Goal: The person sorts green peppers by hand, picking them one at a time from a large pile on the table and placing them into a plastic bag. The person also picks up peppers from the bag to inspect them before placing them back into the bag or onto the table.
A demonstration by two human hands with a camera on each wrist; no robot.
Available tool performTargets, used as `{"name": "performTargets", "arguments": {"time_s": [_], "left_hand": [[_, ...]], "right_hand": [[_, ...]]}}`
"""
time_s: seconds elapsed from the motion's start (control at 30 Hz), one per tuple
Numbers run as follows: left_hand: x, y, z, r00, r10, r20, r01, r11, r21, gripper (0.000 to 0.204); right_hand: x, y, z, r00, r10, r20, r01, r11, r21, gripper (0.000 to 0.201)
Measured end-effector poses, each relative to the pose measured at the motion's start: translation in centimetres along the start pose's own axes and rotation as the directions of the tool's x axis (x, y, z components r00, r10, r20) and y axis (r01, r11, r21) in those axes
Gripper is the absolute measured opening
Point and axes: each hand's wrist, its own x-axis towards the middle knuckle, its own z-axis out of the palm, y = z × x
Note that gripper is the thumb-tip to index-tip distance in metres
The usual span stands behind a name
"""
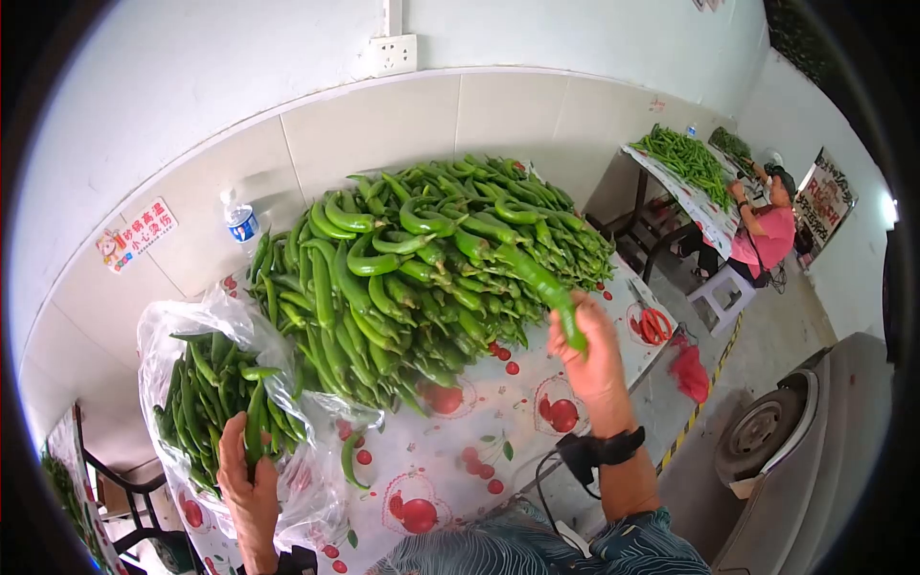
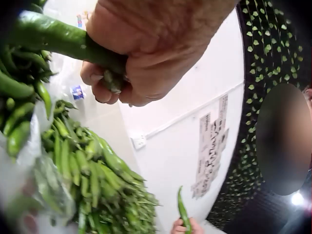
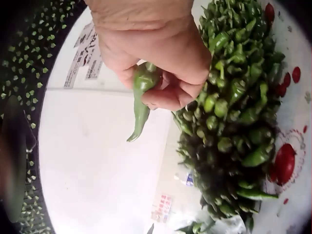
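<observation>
My right hand (image 1: 592, 356) grips a long green pepper (image 1: 541, 283) above the table, to the right of a large heap of green peppers (image 1: 383, 287). In the right wrist view that hand (image 3: 156, 53) pinches the pepper (image 3: 141, 92) near its stem, with the tip hanging free. My left hand (image 1: 251, 484) is at the front of a clear plastic bag (image 1: 158, 331) of peppers at the left. In the left wrist view its curled fingers (image 2: 105, 90) hold a green pepper (image 2: 58, 36) by the stem end.
One pepper (image 1: 352, 462) lies on the cherry-print tablecloth (image 1: 460, 489). Behind the heap stands a water bottle (image 1: 240, 220) by the wall. Red-handled scissors (image 1: 654, 326) lie at the table's right edge. A person in pink (image 1: 767, 230) sits at another table; a vehicle wheel (image 1: 764, 431) is at the right.
</observation>
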Motion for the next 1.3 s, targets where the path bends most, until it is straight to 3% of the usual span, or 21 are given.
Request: {"name": "performTargets", "arguments": {"time_s": [0.1, 0.3, 0.37, 0.47, 0.6, 0.7, 0.8, 0.87, 0.97, 1.07, 1.17, 1.27, 1.3], "left_hand": [[-0.5, 3.9, 0.8, 0.981, -0.163, 0.105, 0.176, 0.976, -0.130, 0.057], [-1.0, 2.9, 3.1, 0.911, -0.284, 0.298, 0.378, 0.864, -0.332, 0.051], [-1.4, 1.4, 3.2, 0.912, -0.236, 0.335, 0.371, 0.822, -0.432, 0.049], [-1.6, 1.6, 4.0, 0.918, -0.238, 0.316, 0.375, 0.778, -0.504, 0.044], [-1.5, 1.5, 5.0, 0.913, -0.294, 0.282, 0.401, 0.771, -0.495, 0.041], [-1.6, 0.6, 5.1, 0.887, -0.370, 0.278, 0.462, 0.744, -0.482, 0.039], [-1.7, 0.8, 6.0, 0.869, -0.448, 0.211, 0.493, 0.736, -0.464, 0.037], [-1.9, -0.8, 6.4, 0.858, -0.472, 0.202, 0.509, 0.733, -0.451, 0.035], [-2.7, -2.9, 7.3, 0.980, -0.171, 0.102, 0.185, 0.971, -0.152, 0.032], [-1.9, 0.5, 8.2, 0.842, -0.528, 0.111, 0.530, 0.768, -0.360, 0.029], [-1.5, 0.6, 8.6, 0.795, -0.581, 0.177, 0.596, 0.689, -0.412, 0.028], [-1.3, 0.6, 9.4, 0.785, -0.595, 0.176, 0.618, 0.725, -0.304, 0.029], [-1.2, -0.2, 9.5, 0.940, -0.314, 0.133, 0.325, 0.943, -0.076, 0.031]], "right_hand": [[2.7, -2.4, -1.9, 0.981, -0.156, -0.112, 0.145, 0.985, -0.097, 0.029], [9.0, -4.5, -4.8, 0.922, -0.353, -0.159, 0.258, 0.867, -0.427, 0.031], [11.6, -4.7, -6.3, 0.903, -0.383, -0.195, 0.221, 0.803, -0.554, 0.028], [15.3, -3.8, -8.8, 0.842, -0.536, -0.064, 0.360, 0.645, -0.674, 0.029], [18.4, -3.8, -10.7, 0.809, -0.576, -0.116, 0.333, 0.613, -0.716, 0.028], [18.8, -4.9, -11.5, 0.843, -0.438, -0.312, 0.222, 0.812, -0.540, 0.026], [20.0, -5.3, -13.8, 0.888, -0.355, -0.292, 0.096, 0.764, -0.638, 0.024], [20.5, -5.2, -15.1, 0.888, -0.344, -0.305, 0.085, 0.775, -0.627, 0.024], [21.6, -4.7, -18.0, 0.871, -0.364, -0.331, 0.064, 0.751, -0.657, 0.024], [22.1, -4.4, -20.6, 0.869, -0.338, -0.361, 0.022, 0.757, -0.653, 0.024], [22.6, -4.3, -20.9, 0.872, -0.327, -0.363, 0.016, 0.762, -0.648, 0.025], [23.1, -4.1, -20.4, 0.884, -0.337, -0.323, 0.057, 0.764, -0.643, 0.026], [23.5, -4.0, -20.1, 0.890, -0.341, -0.303, 0.077, 0.767, -0.637, 0.026]]}}
